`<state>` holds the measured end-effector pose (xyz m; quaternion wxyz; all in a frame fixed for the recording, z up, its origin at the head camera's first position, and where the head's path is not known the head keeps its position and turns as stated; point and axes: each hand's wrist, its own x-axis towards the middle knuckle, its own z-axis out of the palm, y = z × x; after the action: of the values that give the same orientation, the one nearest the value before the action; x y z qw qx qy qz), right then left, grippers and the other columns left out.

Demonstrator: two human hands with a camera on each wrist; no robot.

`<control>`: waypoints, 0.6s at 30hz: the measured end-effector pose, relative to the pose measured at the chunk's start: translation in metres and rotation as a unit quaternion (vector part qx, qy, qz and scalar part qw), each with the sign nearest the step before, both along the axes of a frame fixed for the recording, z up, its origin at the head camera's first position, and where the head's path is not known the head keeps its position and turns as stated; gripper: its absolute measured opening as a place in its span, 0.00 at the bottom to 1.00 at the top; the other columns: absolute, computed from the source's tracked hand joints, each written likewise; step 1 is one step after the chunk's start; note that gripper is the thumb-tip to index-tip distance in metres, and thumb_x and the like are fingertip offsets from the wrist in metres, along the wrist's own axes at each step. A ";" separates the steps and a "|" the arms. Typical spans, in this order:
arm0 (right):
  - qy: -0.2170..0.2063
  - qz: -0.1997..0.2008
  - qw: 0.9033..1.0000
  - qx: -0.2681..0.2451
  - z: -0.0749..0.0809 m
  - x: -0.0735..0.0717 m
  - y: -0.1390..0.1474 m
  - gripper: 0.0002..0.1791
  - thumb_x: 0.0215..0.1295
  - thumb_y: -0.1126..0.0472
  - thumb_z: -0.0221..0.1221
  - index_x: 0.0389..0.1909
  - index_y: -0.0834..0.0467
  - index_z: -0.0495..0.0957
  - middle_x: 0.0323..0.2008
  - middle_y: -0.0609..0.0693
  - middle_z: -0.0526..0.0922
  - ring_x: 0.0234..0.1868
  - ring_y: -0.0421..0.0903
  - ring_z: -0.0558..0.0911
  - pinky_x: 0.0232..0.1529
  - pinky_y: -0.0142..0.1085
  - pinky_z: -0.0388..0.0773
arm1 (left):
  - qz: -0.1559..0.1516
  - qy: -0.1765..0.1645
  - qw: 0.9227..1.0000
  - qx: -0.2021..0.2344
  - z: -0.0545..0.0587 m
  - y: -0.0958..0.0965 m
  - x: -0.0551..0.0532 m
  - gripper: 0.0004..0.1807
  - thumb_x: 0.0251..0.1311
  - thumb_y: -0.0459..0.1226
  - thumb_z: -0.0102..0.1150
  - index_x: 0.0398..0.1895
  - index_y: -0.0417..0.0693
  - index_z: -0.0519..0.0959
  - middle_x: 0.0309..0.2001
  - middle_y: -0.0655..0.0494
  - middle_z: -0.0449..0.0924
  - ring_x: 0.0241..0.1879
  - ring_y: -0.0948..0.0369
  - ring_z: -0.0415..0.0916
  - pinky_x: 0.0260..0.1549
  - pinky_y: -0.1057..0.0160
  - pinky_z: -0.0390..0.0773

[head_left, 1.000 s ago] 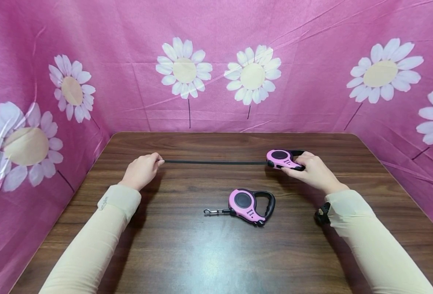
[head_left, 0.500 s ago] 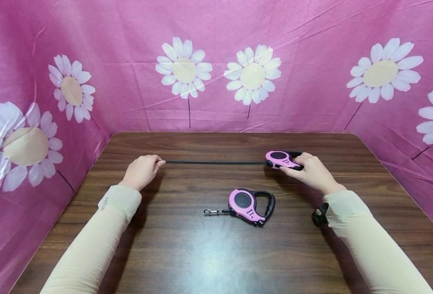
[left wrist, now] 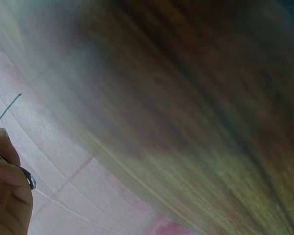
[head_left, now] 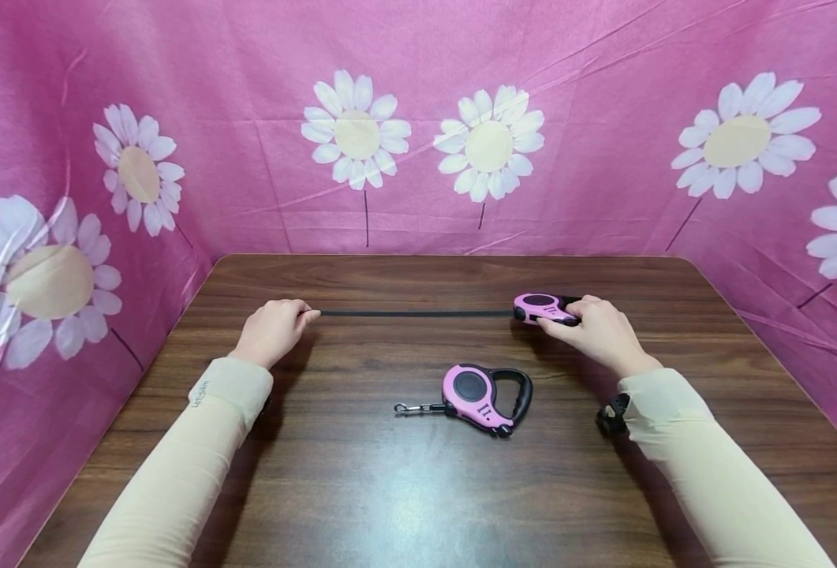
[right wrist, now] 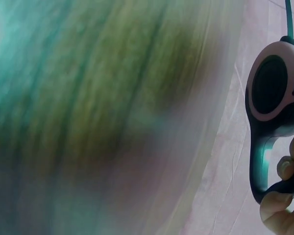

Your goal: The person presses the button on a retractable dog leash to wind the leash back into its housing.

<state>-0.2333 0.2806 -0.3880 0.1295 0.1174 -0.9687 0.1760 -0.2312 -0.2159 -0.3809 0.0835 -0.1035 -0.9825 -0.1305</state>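
A pink and black retractable dog leash (head_left: pixel 535 305) is held by my right hand (head_left: pixel 595 331) at the far right of the table. In the right wrist view the fingers curl round the leash's black handle (right wrist: pixel 259 166). Its black strap (head_left: pixel 418 314) runs straight and taut across to my left hand (head_left: pixel 272 330). There the fingers pinch the strap's end, and a metal clip (left wrist: pixel 29 178) shows between them in the left wrist view. Nearer the front lies a second leash (head_left: pixel 469 386) of the same kind, its metal clip (head_left: pixel 411 409) pointing left.
Brown wood-grain table (head_left: pixel 361 489) spreads under both arms. A pink cloth with daisies (head_left: pixel 418 47) stands round its back and sides. The second leash lies between the two forearms. The black strap spans the table's back part from hand to hand.
My right hand has shifted slightly left with the leash, its body tilting a little. The left hand has barely moved, and the taut strap between them is a touch shorter.
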 end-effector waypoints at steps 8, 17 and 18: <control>-0.017 -0.008 1.000 0.000 0.002 0.003 -0.005 0.27 0.58 0.39 0.63 0.33 0.63 0.84 0.38 0.62 0.84 0.33 0.55 0.80 0.30 0.49 0.74 | 0.001 0.001 1.000 -0.001 -0.001 0.001 0.000 0.18 0.71 0.46 0.54 0.43 0.39 0.84 0.40 0.42 0.87 0.39 0.40 0.83 0.36 0.40 0.78; -0.031 -0.018 0.999 0.013 0.003 0.002 -0.009 0.32 0.59 0.36 0.62 0.41 0.64 0.85 0.41 0.63 0.85 0.37 0.57 0.82 0.34 0.52 0.76 | 0.000 0.004 1.000 -0.002 -0.001 0.002 -0.001 0.18 0.71 0.46 0.54 0.43 0.39 0.84 0.40 0.42 0.87 0.39 0.40 0.83 0.37 0.40 0.79; -0.032 -0.018 0.999 0.015 0.003 0.002 -0.009 0.32 0.59 0.36 0.61 0.41 0.64 0.85 0.41 0.63 0.85 0.38 0.57 0.82 0.34 0.52 0.76 | -0.001 0.004 1.000 -0.002 -0.001 0.002 -0.001 0.18 0.71 0.46 0.54 0.43 0.39 0.84 0.40 0.42 0.87 0.39 0.40 0.84 0.37 0.40 0.79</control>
<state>-0.2311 0.2716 -0.3850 0.0999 0.0965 -0.9768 0.1631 -0.2321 -0.2136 -0.3818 0.0870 -0.1051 -0.9823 -0.1282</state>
